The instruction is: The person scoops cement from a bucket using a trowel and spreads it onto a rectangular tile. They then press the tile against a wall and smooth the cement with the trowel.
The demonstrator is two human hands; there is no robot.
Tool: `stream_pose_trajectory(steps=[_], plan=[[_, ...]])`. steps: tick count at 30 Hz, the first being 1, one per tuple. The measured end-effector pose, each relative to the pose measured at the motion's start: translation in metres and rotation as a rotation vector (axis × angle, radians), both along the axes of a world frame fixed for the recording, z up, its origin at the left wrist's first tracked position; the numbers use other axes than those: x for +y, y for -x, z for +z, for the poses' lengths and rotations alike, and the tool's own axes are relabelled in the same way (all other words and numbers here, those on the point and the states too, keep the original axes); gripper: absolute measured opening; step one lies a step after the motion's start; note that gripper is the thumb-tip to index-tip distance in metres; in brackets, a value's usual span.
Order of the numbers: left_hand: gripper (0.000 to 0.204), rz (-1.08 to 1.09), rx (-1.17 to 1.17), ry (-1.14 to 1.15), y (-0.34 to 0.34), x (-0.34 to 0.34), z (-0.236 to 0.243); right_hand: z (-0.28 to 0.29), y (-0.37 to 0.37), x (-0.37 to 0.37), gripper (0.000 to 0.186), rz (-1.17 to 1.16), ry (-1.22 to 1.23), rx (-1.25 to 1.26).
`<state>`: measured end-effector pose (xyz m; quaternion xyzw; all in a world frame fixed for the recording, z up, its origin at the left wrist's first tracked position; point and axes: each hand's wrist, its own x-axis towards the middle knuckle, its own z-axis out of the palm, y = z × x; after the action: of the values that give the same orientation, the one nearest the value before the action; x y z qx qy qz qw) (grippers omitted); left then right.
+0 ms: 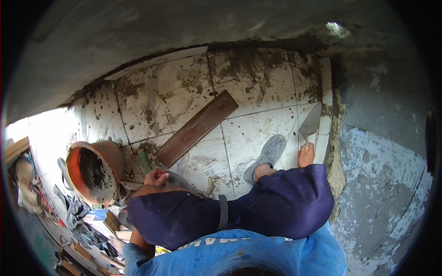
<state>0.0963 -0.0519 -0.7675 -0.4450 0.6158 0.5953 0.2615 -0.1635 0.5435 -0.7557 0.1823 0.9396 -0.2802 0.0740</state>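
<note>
My right hand (305,155) grips the handle of a metal trowel (311,118), whose blade lies over the white tiles (251,99) beside the right-hand wall's base. My left hand (156,177) hangs by my left knee with its fingers curled; whether they hold anything I cannot make out. Near it are a short green cylindrical object (144,159) and a long brown ribbed board (198,126), lying diagonally on the dirty tiles. An orange bucket (115,161), coated inside with wet grey mortar, is at my left. My grey shoe (271,152) is left of the trowel.
A dark grey wall (161,25) runs across the far side. The right wall (377,175) has patchy grey and pale plaster, crumbly along its base. At the left edge are a heap of cloths and bags (27,184), wood pieces (18,147) and a blue-and-white box (95,215).
</note>
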Motion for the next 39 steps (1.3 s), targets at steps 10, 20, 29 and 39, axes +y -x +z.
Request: stream_pose_trajectory(steps=[10, 20, 29, 39], plan=[[0.023, 0.811, 0.474, 0.214, -0.046, -0.040, 0.139, 0.173, 0.115, -0.332, 0.038, 1.513, -0.144, -0.040], [0.037, 1.515, 0.320, 0.814, -0.146, -0.100, 0.110, 0.224, -0.019, -0.584, 0.046, 2.032, -0.188, 0.083], [0.032, 1.258, 0.705, 0.701, -0.113, -0.078, 0.153, 0.209, -0.083, -0.621, 0.050, 1.659, 0.305, -0.662], [0.046, 1.031, 1.428, -0.347, -0.031, -0.078, 0.144, 0.209, -0.142, -0.632, 0.056, 1.702, 0.499, 0.319]])
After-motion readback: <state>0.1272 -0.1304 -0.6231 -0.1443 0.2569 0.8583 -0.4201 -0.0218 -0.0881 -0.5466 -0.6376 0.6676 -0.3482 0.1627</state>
